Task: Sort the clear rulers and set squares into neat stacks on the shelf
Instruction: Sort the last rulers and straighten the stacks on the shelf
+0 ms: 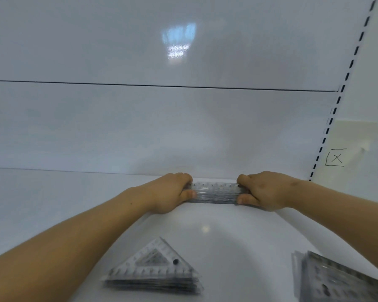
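Ruler stack (215,194), far on shelf (227,232) | left hand (172,192), right hand (262,190): fingers curled, gripping opposite ends | handling: likely light, stiff, slippery; clamp the ends, keep level.

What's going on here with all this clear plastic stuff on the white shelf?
A person is tidying drawing tools on a white shelf. The left hand and right hand each grip one end of a stack of clear rulers near the back of the shelf. Closer in lies a stack of triangular set squares, and another stack of clear pieces sits at the lower right, partly cut off.
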`<state>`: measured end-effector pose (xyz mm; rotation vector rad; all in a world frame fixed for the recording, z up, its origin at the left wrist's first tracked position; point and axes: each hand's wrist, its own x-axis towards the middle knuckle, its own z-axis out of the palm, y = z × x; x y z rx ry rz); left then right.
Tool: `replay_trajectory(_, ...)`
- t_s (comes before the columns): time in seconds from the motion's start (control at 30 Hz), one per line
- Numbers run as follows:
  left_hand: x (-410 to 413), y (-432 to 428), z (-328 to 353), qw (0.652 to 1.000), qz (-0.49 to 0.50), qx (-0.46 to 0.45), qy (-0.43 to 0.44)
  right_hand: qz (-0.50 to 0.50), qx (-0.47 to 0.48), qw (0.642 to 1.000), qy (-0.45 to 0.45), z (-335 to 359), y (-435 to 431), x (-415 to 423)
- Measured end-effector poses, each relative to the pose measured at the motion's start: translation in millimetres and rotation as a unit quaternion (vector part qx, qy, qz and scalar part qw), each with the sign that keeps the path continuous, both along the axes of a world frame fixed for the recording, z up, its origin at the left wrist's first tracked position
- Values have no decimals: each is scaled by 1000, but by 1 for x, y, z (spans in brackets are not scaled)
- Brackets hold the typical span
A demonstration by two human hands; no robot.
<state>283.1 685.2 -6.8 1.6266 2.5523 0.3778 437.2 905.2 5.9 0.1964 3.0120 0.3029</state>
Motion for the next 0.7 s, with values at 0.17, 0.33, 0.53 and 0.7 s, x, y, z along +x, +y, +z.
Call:
replay_trajectory(0.17,0,0,5,1000,4,-18,1,4,-16,1000,4,-2,2,-2)
replay_trajectory(0.33,0,1,5,999,12,-30,-4,5,-45,999,9,0,3,-1)
replay_trajectory(0.53,-1,6,7,998,18,-60,16,-7,-59,998,4,3,6,-3)
replay_trajectory(0.7,-2,6,11,997,19,-68,8,-31,-101,994,-1,7,10,0)
